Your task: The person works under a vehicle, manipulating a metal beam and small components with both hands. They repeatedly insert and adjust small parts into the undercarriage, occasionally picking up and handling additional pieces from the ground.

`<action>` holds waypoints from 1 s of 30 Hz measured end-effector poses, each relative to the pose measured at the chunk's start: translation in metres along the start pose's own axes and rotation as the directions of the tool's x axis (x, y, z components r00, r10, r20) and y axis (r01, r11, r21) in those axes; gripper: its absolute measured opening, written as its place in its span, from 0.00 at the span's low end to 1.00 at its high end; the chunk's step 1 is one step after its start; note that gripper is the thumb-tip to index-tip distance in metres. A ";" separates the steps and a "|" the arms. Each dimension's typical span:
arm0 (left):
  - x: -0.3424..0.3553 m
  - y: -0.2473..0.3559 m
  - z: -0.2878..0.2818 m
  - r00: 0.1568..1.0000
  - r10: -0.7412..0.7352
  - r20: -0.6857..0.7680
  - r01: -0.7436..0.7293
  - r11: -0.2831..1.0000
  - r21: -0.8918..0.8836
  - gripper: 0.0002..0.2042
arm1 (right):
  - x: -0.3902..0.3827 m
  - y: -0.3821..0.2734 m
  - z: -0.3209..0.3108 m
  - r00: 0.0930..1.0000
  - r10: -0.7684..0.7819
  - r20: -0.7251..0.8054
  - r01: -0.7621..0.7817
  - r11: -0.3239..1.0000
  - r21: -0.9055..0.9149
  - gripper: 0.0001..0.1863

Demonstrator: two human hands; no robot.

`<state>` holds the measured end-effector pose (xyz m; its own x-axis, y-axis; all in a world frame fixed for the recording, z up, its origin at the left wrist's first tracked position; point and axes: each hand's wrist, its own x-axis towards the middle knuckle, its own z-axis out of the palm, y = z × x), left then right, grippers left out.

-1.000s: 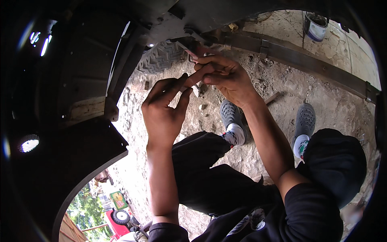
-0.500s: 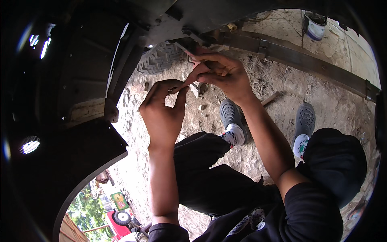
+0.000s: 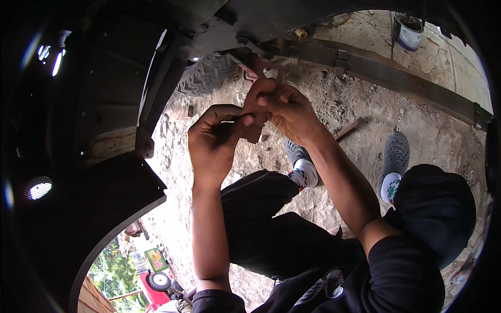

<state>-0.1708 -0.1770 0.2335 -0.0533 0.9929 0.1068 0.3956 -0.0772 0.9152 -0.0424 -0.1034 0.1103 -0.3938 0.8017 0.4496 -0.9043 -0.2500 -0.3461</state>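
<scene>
My left hand pinches the lower part of a thin, reddish-brown piece, which looks like bent sandpaper. My right hand grips the upper part of the same piece, thumb on its face. Just above the hands, a red-painted metal bracket hangs beneath a dark metal vehicle body. Behind that bracket a knobby tyre is partly visible; some of the right fingers are hidden by the piece.
A long metal beam crosses the right side, with a paint can beyond it. A short stick lies on rough ground near my feet. A dark curved panel fills the left. A red wheeled machine stands in the background.
The reddish piece and my right hand have moved down, away from the bracket, and the piece now shows a wider face. My left thumb has moved onto it.
</scene>
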 end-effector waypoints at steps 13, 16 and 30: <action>-0.001 0.003 0.009 0.998 -0.011 -0.064 0.005 0.996 -0.084 0.03 | 0.000 -0.001 0.007 1.000 -0.002 -0.010 0.003 0.993 0.120 0.16; 0.001 0.004 0.010 0.998 -0.037 -0.047 0.034 0.997 -0.071 0.04 | -0.004 0.009 -0.005 0.995 0.028 -0.095 -0.014 0.989 0.150 0.19; 0.001 -0.006 0.012 0.993 0.093 -0.072 -0.087 0.993 0.078 0.04 | -0.004 0.012 -0.003 0.996 0.043 -0.079 -0.024 0.973 0.231 0.18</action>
<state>-0.1628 -0.1744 0.2231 -0.0820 0.9723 0.2190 0.4692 -0.1562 0.8692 -0.0508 -0.1077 0.1016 -0.4180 0.8307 0.3677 -0.9084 -0.3876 -0.1569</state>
